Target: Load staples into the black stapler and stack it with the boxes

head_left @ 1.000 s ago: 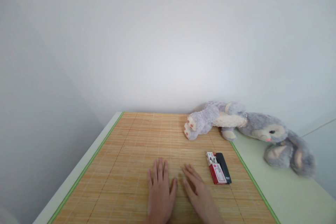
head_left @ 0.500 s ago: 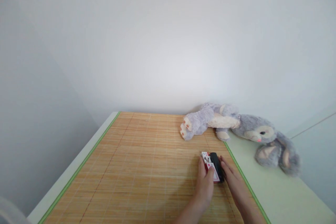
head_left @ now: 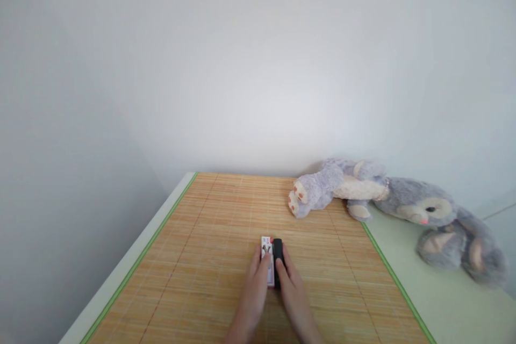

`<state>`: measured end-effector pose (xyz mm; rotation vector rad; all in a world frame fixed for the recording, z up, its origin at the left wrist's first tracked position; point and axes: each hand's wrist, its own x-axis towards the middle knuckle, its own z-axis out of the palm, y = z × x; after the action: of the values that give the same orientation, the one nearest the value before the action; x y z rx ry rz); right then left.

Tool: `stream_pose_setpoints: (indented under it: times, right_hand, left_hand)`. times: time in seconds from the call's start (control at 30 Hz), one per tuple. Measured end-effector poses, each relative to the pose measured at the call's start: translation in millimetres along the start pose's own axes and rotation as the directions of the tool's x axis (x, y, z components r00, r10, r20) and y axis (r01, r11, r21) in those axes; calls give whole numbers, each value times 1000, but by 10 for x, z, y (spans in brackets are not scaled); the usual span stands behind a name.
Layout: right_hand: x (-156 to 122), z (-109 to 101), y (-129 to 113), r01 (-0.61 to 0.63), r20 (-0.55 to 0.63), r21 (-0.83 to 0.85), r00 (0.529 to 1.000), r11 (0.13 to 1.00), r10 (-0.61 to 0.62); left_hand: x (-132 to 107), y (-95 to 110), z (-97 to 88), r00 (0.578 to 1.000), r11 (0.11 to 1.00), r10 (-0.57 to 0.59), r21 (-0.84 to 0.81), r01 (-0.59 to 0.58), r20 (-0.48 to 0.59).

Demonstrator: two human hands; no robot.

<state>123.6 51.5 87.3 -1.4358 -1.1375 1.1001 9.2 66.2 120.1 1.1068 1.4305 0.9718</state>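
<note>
Side by side on the bamboo mat [head_left: 226, 215] lie a small white-and-red box [head_left: 265, 244] and a black stapler [head_left: 278, 250], their long sides together. My left hand [head_left: 255, 286] is closed on the box from the left, its thumb on the printed top. From the right, my right hand [head_left: 293, 289] grips the black stapler, thumb on its upper face and fingers along its outer side. Fingers hide part of both things, and the print on the box is too small to read.
A grey plush rabbit [head_left: 360, 188] lies along the back right, its legs on the mat and its head and long ears over the pale green tabletop [head_left: 435, 290]. Behind the table rises a white wall [head_left: 258, 64].
Both hands have moved left with the box and the stapler, now straight and pressed together. My right thumb has come onto the stapler. The view has turned slightly left.
</note>
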Motion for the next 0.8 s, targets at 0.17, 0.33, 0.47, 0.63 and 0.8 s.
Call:
stream_pose_setpoints:
  times: [0.17,0.33,0.47,0.63,0.8]
  right_hand:
    - [-90,336,-94,121,-11,-29,993,992,-121]
    - [-70,190,-134,160,-104,-90,980,983,-169]
    - [-25,-109,-64,129,-178,-153,972,980,-156]
    - [-26,-389,24,134,-193,-188,966,973,-170]
    - [-51,-407,24,162,-171,-186,966,969,-194]
  left_hand:
    - [20,-16,-442,997,998,-60,10,60,-49]
    - [18,-46,-379,999,998,19,61,-17,-28]
    - [-60,-106,-278,966,909,207,394,-133,-152]
    - [-188,-167,-323,949,809,266,574,-125,-168]
    - [-36,-186,-635,943,780,252,622,-66,-216]
